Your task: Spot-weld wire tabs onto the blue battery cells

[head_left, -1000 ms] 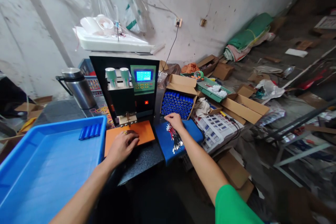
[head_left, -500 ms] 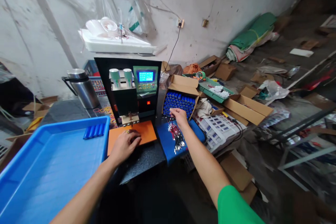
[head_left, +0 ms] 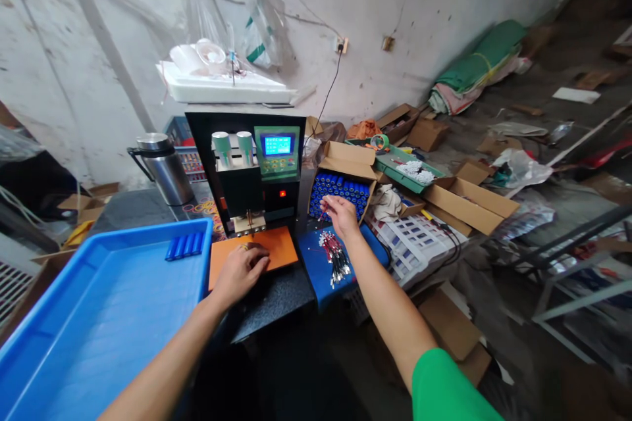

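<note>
My left hand (head_left: 243, 268) rests on the orange plate (head_left: 284, 253) at the foot of a black spot welder (head_left: 237, 191), fingers lying loosely over the surface. Pinched in my right hand (head_left: 342, 214) is a thin red wire (head_left: 324, 213), only partly visible between thumb and fingertips. That hand is raised in front of a cardboard box of blue cylindrical batteries (head_left: 340, 185). Below it, a bunch of red and black wire leads (head_left: 336, 256) with white connectors lies on a blue pad (head_left: 313, 263).
A large blue tray (head_left: 123, 296) on the left carries several blue batteries (head_left: 185, 246). A steel jug (head_left: 165, 171) stands behind it. To the right are a green tray of white parts (head_left: 407, 171), a white plastic crate (head_left: 412, 247) and open cardboard boxes (head_left: 474, 200).
My right hand has lifted slightly from the wire leads, and a red wire now shows at its fingertips. My left hand stays on the orange plate. The view has shifted a little.
</note>
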`<control>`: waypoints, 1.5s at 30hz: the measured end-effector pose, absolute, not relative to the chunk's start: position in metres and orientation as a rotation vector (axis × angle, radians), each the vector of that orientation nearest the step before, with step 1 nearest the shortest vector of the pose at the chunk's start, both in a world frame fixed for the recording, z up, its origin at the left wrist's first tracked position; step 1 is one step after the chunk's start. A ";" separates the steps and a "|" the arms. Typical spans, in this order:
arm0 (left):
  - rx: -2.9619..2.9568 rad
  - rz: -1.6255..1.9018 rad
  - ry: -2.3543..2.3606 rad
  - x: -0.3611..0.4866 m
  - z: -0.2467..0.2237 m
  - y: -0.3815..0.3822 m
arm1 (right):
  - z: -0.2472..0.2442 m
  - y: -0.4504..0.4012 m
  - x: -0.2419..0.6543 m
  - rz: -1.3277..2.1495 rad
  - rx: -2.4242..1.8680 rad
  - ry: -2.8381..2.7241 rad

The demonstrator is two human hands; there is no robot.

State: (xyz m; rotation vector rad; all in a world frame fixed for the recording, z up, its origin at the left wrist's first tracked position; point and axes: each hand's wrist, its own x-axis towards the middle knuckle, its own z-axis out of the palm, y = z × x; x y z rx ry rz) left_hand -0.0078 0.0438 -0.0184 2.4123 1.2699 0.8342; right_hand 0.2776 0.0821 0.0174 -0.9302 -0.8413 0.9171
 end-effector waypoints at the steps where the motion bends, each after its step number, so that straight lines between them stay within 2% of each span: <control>1: 2.416 0.831 1.270 -0.008 -0.019 0.044 | 0.019 0.082 0.277 0.918 -0.952 -0.873; 6: 2.429 0.837 1.260 -0.008 -0.019 0.044 | 0.019 0.082 0.284 0.982 -1.052 -0.936; 11: 2.438 0.832 1.277 -0.007 -0.018 0.043 | 0.013 0.076 0.301 0.516 -1.363 -1.055; 13: 2.442 0.814 1.263 -0.007 -0.017 0.044 | 0.014 0.074 0.304 0.469 -1.353 -1.023; 19: 2.339 0.739 1.225 -0.005 -0.007 0.044 | 0.032 0.065 0.289 0.960 -0.988 -0.750; 26: 1.936 0.955 1.231 0.021 0.020 0.008 | 0.047 0.033 0.238 1.165 -0.791 -0.718; 37: 1.475 1.135 1.103 0.034 0.030 -0.020 | 0.033 0.005 0.175 1.310 -0.732 -0.802; 45: 1.501 1.027 1.178 0.007 0.027 -0.023 | 0.009 -0.008 0.163 1.164 -0.832 -1.365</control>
